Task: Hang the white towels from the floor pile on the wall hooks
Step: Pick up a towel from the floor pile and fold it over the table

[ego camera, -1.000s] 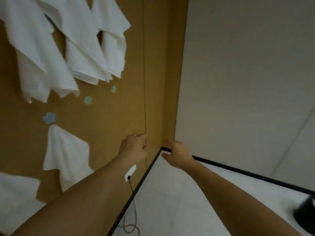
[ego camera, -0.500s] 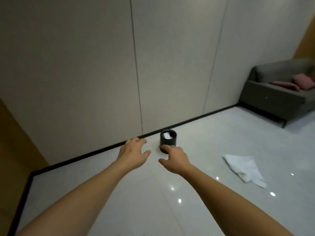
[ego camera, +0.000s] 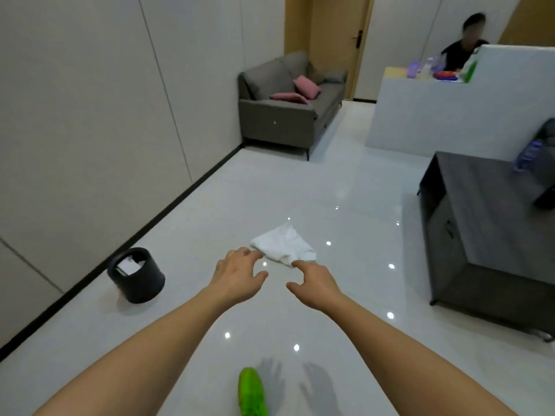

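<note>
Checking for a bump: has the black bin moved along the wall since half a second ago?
Cannot tell. The black bin sits near the baseboard as before; only the camera has turned.

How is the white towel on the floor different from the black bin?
The towel is white, and the bin is black. The towel lies flat and crumpled, while the bin stands up as a round tub, leaning a bit. The towel is out on the open floor, just past the two hands; the bin sits close by the wall, off to the left. Both rest on the shiny floor, and no hand holds either.
</note>
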Tool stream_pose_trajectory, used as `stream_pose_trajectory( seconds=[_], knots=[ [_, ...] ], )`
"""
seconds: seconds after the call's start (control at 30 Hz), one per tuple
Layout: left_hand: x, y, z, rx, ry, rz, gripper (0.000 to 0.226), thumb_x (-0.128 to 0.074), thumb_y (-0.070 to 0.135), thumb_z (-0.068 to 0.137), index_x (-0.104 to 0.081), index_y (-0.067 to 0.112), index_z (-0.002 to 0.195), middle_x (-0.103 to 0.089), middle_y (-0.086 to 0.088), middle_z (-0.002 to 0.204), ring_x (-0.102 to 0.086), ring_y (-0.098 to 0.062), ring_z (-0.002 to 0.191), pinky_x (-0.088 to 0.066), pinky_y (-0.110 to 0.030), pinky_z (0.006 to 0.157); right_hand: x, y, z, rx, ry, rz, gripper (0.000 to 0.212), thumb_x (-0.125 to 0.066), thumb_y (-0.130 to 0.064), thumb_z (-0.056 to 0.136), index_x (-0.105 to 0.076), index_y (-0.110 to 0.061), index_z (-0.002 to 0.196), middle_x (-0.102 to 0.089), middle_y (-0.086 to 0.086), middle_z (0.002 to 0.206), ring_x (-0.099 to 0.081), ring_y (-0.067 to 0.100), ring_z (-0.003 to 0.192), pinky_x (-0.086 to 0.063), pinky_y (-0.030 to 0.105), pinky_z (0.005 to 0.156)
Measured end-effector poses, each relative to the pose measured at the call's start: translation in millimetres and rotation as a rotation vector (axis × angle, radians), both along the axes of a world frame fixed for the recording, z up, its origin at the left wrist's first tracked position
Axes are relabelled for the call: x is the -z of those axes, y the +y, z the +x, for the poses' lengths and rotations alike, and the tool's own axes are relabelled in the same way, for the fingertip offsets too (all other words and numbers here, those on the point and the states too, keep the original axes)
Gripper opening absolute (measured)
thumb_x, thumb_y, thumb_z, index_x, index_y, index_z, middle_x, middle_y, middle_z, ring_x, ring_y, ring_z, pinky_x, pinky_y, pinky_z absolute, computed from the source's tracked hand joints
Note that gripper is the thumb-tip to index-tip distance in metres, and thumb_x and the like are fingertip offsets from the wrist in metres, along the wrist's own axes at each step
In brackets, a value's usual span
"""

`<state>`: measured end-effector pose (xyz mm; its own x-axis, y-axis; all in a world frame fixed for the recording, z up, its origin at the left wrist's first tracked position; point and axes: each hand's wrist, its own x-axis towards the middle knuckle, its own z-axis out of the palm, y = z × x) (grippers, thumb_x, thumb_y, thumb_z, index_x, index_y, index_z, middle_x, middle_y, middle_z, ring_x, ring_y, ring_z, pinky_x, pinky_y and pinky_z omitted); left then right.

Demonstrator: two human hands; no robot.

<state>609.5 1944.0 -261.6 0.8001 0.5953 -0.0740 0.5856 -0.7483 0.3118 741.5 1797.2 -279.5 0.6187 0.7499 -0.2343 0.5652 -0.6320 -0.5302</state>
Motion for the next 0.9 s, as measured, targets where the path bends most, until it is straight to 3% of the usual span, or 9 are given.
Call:
stream_pose_trajectory(
  seconds=[0.23,0.4,0.7,0.9],
  knots=[
    [40.8,99.8,137.7,0.152,0.068,-0.103,0.052,-0.051,0.049,0.092,-0.046,0.028,0.139,-0.048,0.000,0.138,-0.042,-0.023,0.128,-0.039,-0.039,0.101,37.5,56.2,117.8,0.219,0.114,-0.128,0.061,-0.060,-0.039,0.087,-0.044,-0.023,0.144,-0.056,0.003,0.134,-0.053,0.022,0.122,-0.046,0.033,0.096],
    [56.4,165.3,214.8,0.212,0.097,-0.144,0.049,-0.053,0.047,0.092,-0.050,0.025,0.135,-0.052,0.000,0.131,-0.045,-0.023,0.123,-0.042,-0.037,0.096,57.0,98.0,181.0,0.341,0.185,-0.140,0.059,-0.061,-0.039,0.089,-0.045,-0.021,0.144,-0.054,0.004,0.139,-0.052,0.022,0.125,-0.044,0.032,0.099],
    [111.8,248.5,314.9,0.199,0.207,-0.216,0.049,-0.053,0.044,0.093,-0.050,0.023,0.137,-0.052,-0.003,0.133,-0.045,-0.024,0.124,-0.043,-0.038,0.097,110.1,174.5,280.0,0.398,0.302,-0.208,0.057,-0.066,-0.036,0.087,-0.052,-0.020,0.139,-0.065,0.005,0.121,-0.057,0.019,0.119,-0.042,0.026,0.094],
    [162.5,310.4,404.0,0.135,0.278,-0.254,0.046,-0.055,0.041,0.093,-0.054,0.023,0.135,-0.052,-0.002,0.136,-0.045,-0.024,0.127,-0.043,-0.038,0.100,166.1,243.6,388.8,0.356,0.372,-0.228,0.054,-0.065,-0.033,0.087,-0.054,-0.018,0.138,-0.058,0.007,0.136,-0.052,0.021,0.126,-0.041,0.029,0.103]
  ],
)
